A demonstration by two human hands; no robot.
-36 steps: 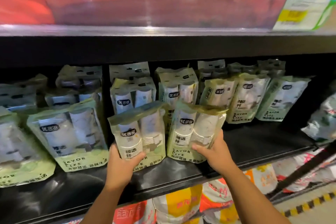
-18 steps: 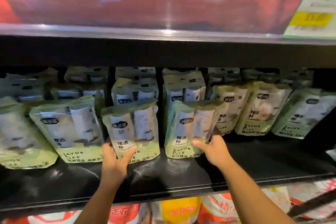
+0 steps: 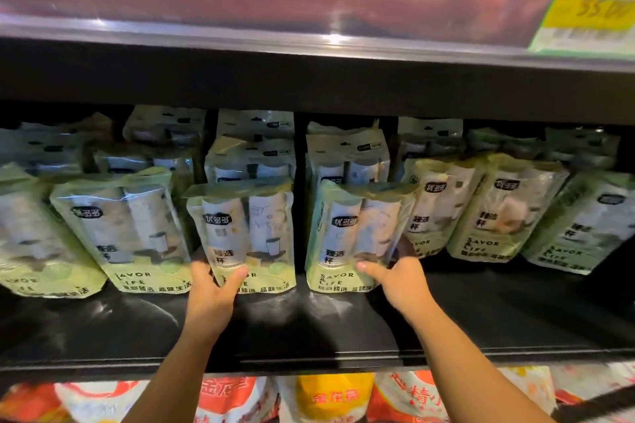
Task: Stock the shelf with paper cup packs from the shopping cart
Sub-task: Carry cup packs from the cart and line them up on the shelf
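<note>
1. Standing two paper cup packs upright on the shelf (image 3: 343, 330), about midway along it and well back from its front edge. By the look of it the placing step, nearly done for this pair.
2. Gripping the left pack (image 3: 247, 233) at its lower left corner with the left hand (image 3: 209, 292), thumb across the printed front, fingers curled behind.
3. Pinching the right pack (image 3: 354, 237) at its lower right corner with the right hand (image 3: 402, 282), thumb on the front, fingers hidden behind the wrapper.
4. Resting both bottoms on the shelf board, as far as can be told. Leaning both packs slightly back against the rows behind, with a dark gap between the two.
5. Flanked by a neighbouring pack (image 3: 120, 230) just beside the left one, toward the shelf's left end, and by a tilted pack (image 3: 436, 209) toward the right end. Touching or only overlapping the right one there: cannot tell which.
6. Next, probably: loosen both grips slowly and check that neither pack tips forward. Then draw the hands back over the front edge and turn to the shopping cart, out of view, for more.
7. Calls for care with glossy, soft wrappers: easy to drag a pack forward on release, or to nudge the leaning row on the right.
</note>
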